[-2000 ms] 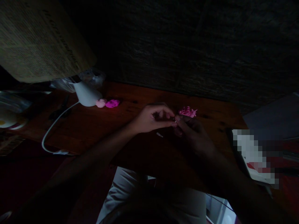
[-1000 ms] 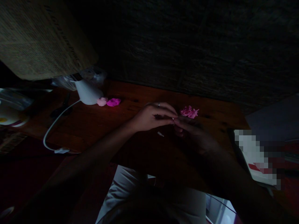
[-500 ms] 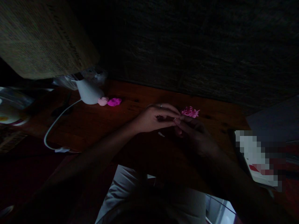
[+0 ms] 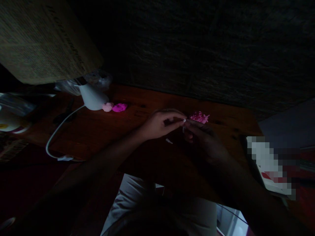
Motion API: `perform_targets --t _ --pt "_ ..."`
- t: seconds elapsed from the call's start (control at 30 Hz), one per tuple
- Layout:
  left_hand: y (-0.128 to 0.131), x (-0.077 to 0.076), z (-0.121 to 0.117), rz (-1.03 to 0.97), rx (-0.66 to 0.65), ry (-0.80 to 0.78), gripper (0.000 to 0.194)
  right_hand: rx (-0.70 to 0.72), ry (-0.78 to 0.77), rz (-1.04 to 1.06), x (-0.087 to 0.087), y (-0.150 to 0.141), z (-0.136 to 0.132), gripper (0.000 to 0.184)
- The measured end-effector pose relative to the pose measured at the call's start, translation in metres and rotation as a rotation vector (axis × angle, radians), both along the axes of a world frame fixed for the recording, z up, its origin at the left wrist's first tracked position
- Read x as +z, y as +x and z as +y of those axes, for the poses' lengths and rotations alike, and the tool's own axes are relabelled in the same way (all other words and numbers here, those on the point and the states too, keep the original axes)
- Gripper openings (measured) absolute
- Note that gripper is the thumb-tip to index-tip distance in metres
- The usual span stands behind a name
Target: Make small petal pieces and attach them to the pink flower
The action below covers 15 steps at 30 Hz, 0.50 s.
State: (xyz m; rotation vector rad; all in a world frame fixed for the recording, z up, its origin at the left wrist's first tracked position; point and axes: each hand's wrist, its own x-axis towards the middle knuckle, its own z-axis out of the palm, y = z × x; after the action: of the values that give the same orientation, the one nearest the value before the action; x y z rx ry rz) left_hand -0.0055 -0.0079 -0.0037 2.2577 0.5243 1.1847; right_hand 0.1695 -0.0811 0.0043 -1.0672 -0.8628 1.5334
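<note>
My left hand (image 4: 159, 124) and my right hand (image 4: 205, 137) meet fingertip to fingertip above the wooden table. Pinched between them is a small white piece (image 4: 184, 120), which looks soft; its exact kind is too dim to tell. Both hands are closed on it. Just behind my right fingers lies a pink frilly clump (image 4: 199, 117) with many thin petals or strands. A small white scrap (image 4: 169, 141) rests on the table below my left hand. Further left sit a magenta lump (image 4: 119, 107) and a pale pink lump (image 4: 107, 107), side by side.
A lamp with a white base (image 4: 93, 96) and a newsprint-patterned shade (image 4: 49, 39) stands at the left, its white cable (image 4: 52, 134) curving over the table (image 4: 147, 95). A plastic bag (image 4: 98, 80) lies behind it. At the right edge is a partly blurred-out white object (image 4: 265, 164).
My fingertips have shifted slightly, and the white piece between them shows more now. The left index finger is bent lower over it. The lumps and the frilly clump have stayed put.
</note>
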Motion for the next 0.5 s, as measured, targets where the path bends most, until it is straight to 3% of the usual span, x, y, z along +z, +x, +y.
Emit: perform_targets --t 0.13,0.5 --pt "-0.001 -0.0017 0.0002 0.038 0.031 0.046 0.022 0.009 -0.007 0.009 -0.0008 0.0 0.0007 0.027" --pt "-0.0004 -0.0039 0.0036 -0.016 -0.096 -0.025 0.016 0.023 -0.045 0.066 -0.0005 0.0003 0.0016 0.028"
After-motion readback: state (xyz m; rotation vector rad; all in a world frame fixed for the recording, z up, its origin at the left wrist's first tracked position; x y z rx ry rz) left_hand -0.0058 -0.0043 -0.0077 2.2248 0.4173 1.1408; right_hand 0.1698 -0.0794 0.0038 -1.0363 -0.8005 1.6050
